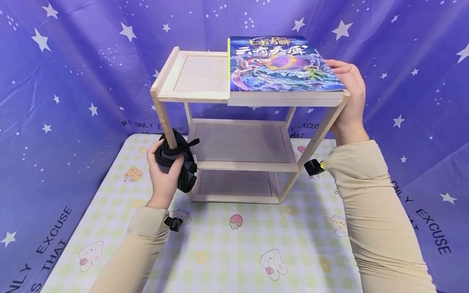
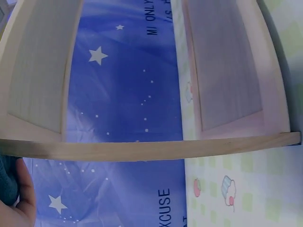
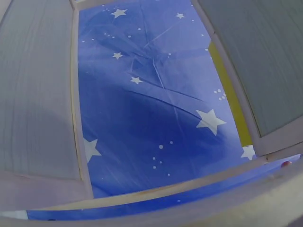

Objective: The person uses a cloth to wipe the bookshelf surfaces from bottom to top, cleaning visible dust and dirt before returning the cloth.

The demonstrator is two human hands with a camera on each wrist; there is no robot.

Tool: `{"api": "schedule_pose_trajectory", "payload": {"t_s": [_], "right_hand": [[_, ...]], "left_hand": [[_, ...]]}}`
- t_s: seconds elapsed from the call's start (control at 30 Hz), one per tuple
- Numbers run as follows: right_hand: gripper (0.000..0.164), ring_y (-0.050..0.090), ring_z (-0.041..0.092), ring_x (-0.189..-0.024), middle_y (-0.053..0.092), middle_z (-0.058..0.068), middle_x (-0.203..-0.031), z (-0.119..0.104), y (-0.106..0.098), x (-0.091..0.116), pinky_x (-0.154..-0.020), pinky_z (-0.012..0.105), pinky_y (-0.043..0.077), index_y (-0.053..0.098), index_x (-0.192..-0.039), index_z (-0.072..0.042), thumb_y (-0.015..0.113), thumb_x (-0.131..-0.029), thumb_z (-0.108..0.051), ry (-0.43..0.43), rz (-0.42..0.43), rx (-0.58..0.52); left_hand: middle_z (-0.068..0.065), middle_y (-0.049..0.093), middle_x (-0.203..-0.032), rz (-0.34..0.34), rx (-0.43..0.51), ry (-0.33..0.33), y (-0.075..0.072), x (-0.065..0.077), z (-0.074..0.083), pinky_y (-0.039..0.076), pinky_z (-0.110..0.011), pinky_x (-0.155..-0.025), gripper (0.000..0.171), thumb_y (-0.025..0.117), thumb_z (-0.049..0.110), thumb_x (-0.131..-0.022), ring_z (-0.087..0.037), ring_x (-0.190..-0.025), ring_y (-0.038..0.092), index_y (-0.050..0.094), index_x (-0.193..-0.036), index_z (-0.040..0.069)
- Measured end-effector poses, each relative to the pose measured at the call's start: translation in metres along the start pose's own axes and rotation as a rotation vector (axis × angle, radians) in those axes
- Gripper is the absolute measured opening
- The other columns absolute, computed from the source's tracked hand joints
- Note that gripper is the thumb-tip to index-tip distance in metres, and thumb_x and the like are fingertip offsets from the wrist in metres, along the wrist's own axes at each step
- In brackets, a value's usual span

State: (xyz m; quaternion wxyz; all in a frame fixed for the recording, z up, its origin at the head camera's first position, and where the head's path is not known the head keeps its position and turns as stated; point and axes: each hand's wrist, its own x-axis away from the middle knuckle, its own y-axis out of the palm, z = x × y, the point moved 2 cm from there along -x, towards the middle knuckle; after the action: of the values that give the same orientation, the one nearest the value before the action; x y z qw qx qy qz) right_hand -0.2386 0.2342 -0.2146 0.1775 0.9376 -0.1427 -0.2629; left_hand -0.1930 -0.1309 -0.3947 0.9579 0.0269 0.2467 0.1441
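Observation:
A small pale wooden shelf rack [image 1: 223, 165] has three tiers. On the right part of its top tier lies a thick book [image 1: 282, 67] with a colourful blue cover, its front edge covering the shelf's front rail. My left hand [image 1: 165, 175] grips a black rolled fabric bundle [image 1: 186, 179] with a thin strap, beside the rack's front left post. In the left wrist view, part of that hand [image 2: 27, 194] shows at the lower left. My right hand [image 1: 349, 93] grips the rack's upper right side, fingers bent over the edge beside the book; its thumb is hidden.
The rack stands on a table with a green-checked cartoon cloth [image 1: 234, 252]. Blue star-printed curtains [image 1: 91, 73] enclose the back and both sides. A small black device sits at each wrist. The rack's posts [image 1: 322, 126] stand between the hands and the lower tiers.

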Motion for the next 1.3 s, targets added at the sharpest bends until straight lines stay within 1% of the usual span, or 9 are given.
{"api": "schedule_pose_trajectory", "payload": {"t_s": [0.17, 0.33, 0.5, 0.67, 0.8, 0.97, 1.03, 1.2, 1.3], "right_hand": [[0.024, 0.060, 0.020, -0.110, 0.070, 0.009, -0.111, 0.002, 0.003, 0.000, -0.087, 0.021, 0.046, 0.063, -0.082, -0.004, 0.041, -0.091, -0.002, -0.024, 0.047, -0.017], [0.026, 0.061, 0.024, -0.106, 0.069, 0.013, -0.107, 0.004, 0.006, 0.001, -0.085, 0.023, 0.048, 0.061, -0.080, -0.001, 0.038, -0.091, 0.002, -0.042, 0.070, -0.104], [0.027, 0.062, 0.026, -0.106, 0.069, 0.015, -0.107, 0.005, 0.008, 0.001, -0.086, 0.025, 0.049, 0.061, -0.080, 0.001, 0.036, -0.091, 0.004, -0.048, 0.073, -0.165], [0.028, 0.062, 0.026, -0.105, 0.069, 0.015, -0.107, 0.006, 0.008, 0.002, -0.085, 0.025, 0.050, 0.061, -0.080, 0.002, 0.035, -0.092, 0.004, -0.047, 0.083, -0.181], [0.029, 0.062, 0.026, -0.104, 0.069, 0.016, -0.107, 0.006, 0.008, 0.001, -0.085, 0.025, 0.050, 0.061, -0.081, 0.002, 0.035, -0.093, 0.005, -0.048, 0.085, -0.186], [0.028, 0.061, 0.026, -0.106, 0.068, 0.015, -0.108, 0.005, 0.008, 0.001, -0.087, 0.025, 0.049, 0.060, -0.081, 0.001, 0.035, -0.093, 0.004, -0.046, 0.086, -0.180], [0.028, 0.061, 0.026, -0.107, 0.069, 0.015, -0.108, 0.005, 0.008, 0.001, -0.088, 0.026, 0.049, 0.060, -0.081, 0.002, 0.035, -0.093, 0.004, -0.047, 0.090, -0.182], [0.028, 0.061, 0.027, -0.107, 0.069, 0.016, -0.106, 0.006, 0.009, 0.001, -0.088, 0.026, 0.049, 0.060, -0.080, 0.003, 0.035, -0.092, 0.005, -0.047, 0.093, -0.213], [0.028, 0.061, 0.027, -0.106, 0.069, 0.017, -0.106, 0.007, 0.009, 0.001, -0.087, 0.026, 0.049, 0.060, -0.080, 0.003, 0.034, -0.092, 0.005, -0.045, 0.096, -0.218]], "left_hand": [[0.000, 0.052, -0.130, -0.018, 0.089, -0.045, -0.005, 0.006, -0.005, 0.045, -0.022, -0.099, 0.058, 0.062, 0.005, -0.091, -0.015, -0.116, 0.056, 0.036, -0.142, 0.012], [0.001, 0.052, -0.133, -0.011, 0.090, -0.072, -0.011, 0.015, -0.009, 0.044, -0.019, -0.099, 0.063, 0.061, 0.004, -0.090, -0.013, -0.117, 0.056, 0.031, -0.144, 0.013], [-0.001, 0.053, -0.131, 0.026, 0.096, -0.069, -0.012, 0.021, -0.014, 0.047, -0.020, -0.096, 0.065, 0.062, 0.004, -0.090, -0.014, -0.114, 0.058, 0.029, -0.146, 0.013], [-0.001, 0.053, -0.130, 0.073, 0.106, -0.062, -0.012, 0.025, -0.016, 0.047, -0.019, -0.096, 0.065, 0.064, 0.003, -0.089, -0.014, -0.113, 0.058, 0.030, -0.144, 0.012], [-0.001, 0.049, -0.133, 0.099, 0.057, -0.037, -0.011, 0.029, -0.017, 0.044, -0.019, -0.098, 0.069, 0.065, 0.002, -0.087, -0.015, -0.116, 0.055, 0.030, -0.145, 0.012], [-0.001, 0.046, -0.136, 0.071, -0.041, -0.019, -0.013, 0.032, -0.021, 0.040, -0.018, -0.101, 0.074, 0.066, 0.003, -0.086, -0.012, -0.118, 0.052, 0.027, -0.147, 0.013], [-0.002, 0.047, -0.136, 0.050, -0.081, -0.028, -0.013, 0.034, -0.024, 0.039, -0.018, -0.103, 0.075, 0.067, 0.003, -0.086, -0.010, -0.118, 0.052, 0.026, -0.148, 0.013], [-0.013, 0.049, -0.139, -0.006, -0.201, -0.059, -0.012, 0.040, -0.031, 0.035, -0.017, -0.102, 0.083, 0.069, 0.003, -0.083, -0.004, -0.114, 0.051, 0.022, -0.151, 0.011], [-0.014, 0.047, -0.142, -0.027, -0.238, -0.082, -0.008, 0.040, -0.033, 0.035, -0.021, -0.102, 0.085, 0.070, 0.005, -0.083, -0.008, -0.116, 0.050, 0.020, -0.152, 0.012]]}}
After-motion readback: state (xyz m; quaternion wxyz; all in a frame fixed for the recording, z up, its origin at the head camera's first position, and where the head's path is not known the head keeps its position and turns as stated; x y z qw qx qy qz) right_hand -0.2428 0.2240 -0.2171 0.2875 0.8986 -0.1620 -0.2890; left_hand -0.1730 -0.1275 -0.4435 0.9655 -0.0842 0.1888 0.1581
